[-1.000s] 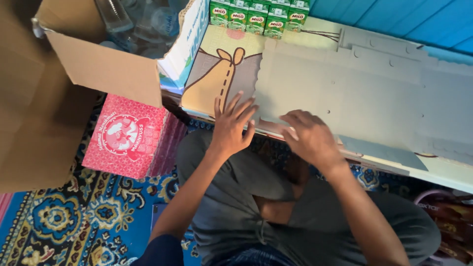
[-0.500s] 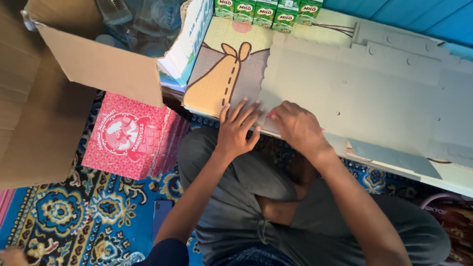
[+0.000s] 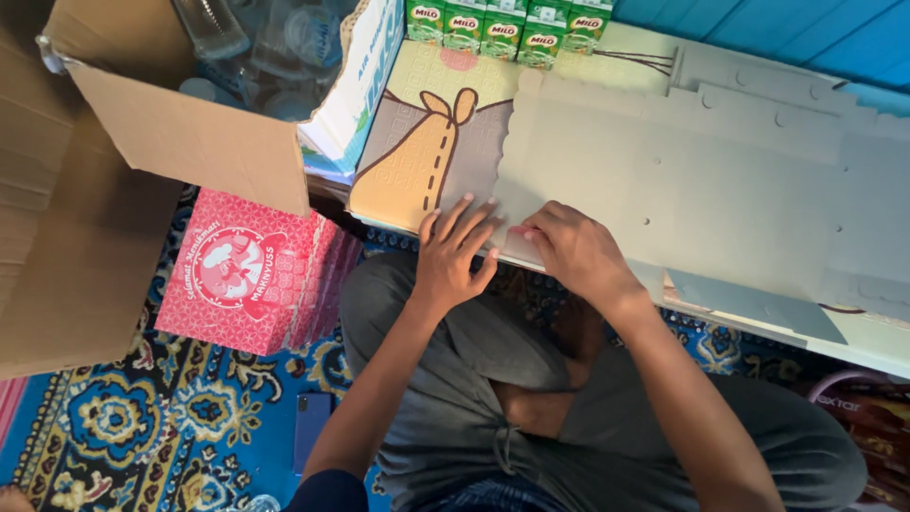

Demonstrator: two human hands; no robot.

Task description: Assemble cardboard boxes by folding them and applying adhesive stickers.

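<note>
Cardboard sheet (image 3: 682, 180) (flat, grey) lies across the lap; both hands, left (image 3: 453, 254) and right (image 3: 573, 251), press its near edge.

The person wears soft grey trousers (image 3: 474, 408) with many folds in the cloth. A thin drawstring hangs at the waist, near 6 o'clock in the picture. A bit of dark blue sleeve (image 3: 327, 488) shows at about 7 o'clock. Both arms are bare below it. The left hand (image 3: 453, 254) and the right hand (image 3: 573, 254) have no rings, watch or gloves.
</note>
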